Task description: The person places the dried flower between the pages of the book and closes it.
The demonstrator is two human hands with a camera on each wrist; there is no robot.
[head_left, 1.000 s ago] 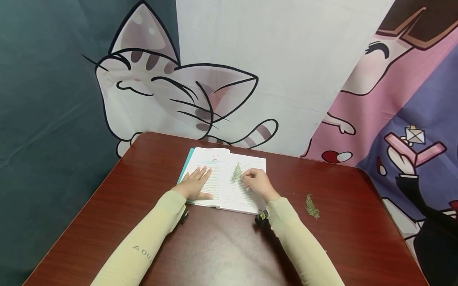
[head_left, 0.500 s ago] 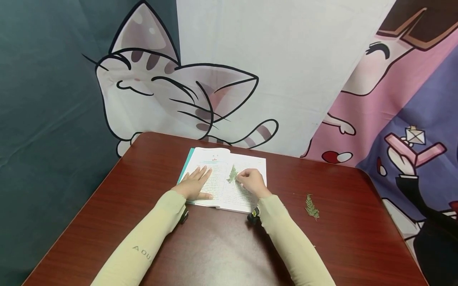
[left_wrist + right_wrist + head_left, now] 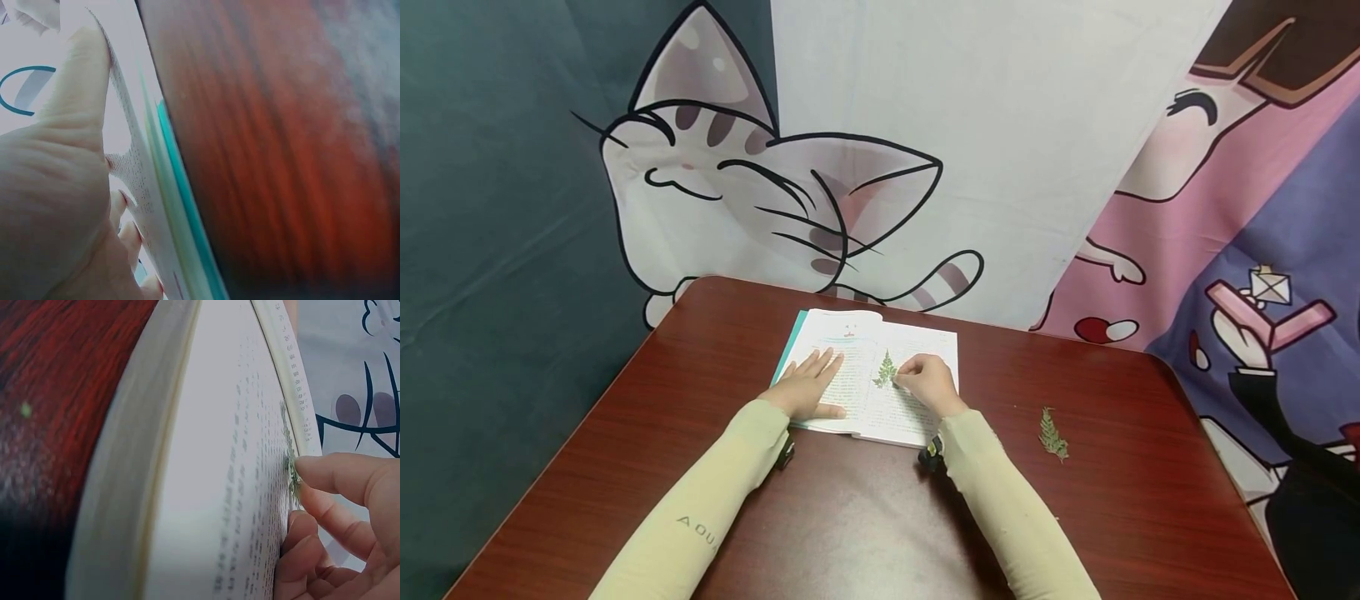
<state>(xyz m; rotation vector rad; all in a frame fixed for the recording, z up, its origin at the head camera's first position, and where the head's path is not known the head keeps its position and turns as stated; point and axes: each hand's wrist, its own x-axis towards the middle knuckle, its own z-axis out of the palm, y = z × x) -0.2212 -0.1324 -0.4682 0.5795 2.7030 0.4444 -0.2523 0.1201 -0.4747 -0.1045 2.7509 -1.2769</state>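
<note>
Small green feathery fern sprig [image 3: 885,369] mid-frame, pinched by right hand [image 3: 928,383] on open white printed book [image 3: 917,346]; left hand [image 3: 808,385] flat, fingers straight.

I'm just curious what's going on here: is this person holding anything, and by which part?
The right hand pinches a green leaf sprig at its lower edge, over the open book. The left hand lies flat on the left page, gripping nothing.
</note>
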